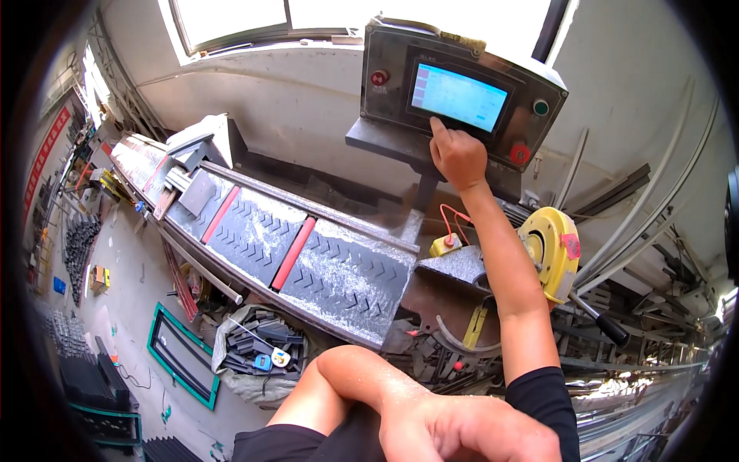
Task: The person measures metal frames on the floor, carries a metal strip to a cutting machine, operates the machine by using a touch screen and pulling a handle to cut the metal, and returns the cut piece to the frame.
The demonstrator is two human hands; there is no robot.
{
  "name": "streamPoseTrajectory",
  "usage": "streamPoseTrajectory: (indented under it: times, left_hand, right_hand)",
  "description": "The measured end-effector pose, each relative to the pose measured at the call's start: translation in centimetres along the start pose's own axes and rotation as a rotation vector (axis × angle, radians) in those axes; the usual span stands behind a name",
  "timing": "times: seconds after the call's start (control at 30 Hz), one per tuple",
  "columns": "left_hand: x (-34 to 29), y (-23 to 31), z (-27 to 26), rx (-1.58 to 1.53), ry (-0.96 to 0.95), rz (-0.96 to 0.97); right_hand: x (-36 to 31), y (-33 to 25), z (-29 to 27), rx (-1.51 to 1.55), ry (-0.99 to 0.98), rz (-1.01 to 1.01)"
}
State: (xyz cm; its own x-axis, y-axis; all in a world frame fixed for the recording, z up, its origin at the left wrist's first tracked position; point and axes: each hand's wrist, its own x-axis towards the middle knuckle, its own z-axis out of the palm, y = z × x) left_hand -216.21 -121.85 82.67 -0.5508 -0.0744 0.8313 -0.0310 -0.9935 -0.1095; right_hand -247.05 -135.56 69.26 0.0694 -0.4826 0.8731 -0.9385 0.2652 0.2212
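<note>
One lit screen (460, 92) sits far right in a metal panel (389, 50); using it seems the step in hand. The right hand (460, 158) is at its lower edge, one finger extended, the others curled, grasping nothing visible. The next move likely calls for a precise fingertip; nothing apparent blocks it. The near left hand's (469, 427) fingers are hidden, so I cannot tell their state. Left lies a long machine bed (342, 281); right, a yellow guard (558, 269), partly behind the right arm (512, 269).

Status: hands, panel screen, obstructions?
Right hand: index finger extended near screen lower edge, contact unclear. Left hand: across body, grip unclear. Screen lit, nothing visibly blocking it.
</note>
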Motion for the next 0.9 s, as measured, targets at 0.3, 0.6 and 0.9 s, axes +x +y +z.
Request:
streamPoseTrajectory:
  times: [0.3,0.6,0.9]
  left_hand:
    - [-1.8,2.3,-4.3,0.213,-0.167,-0.255]
    - [-31.0,13.3,-5.7,2.041,1.082,-1.126]
    - [-47.7,6.2,4.9,0.389,2.753,-0.388]
  right_hand:
    - [-0.1,0.4,0.2,-0.03,-0.006,0.005]
    - [0.1,0.7,-0.3,-0.017,-0.011,0.01]
    - [0.1,0.5,-0.3,-0.066,-0.043,0.078]
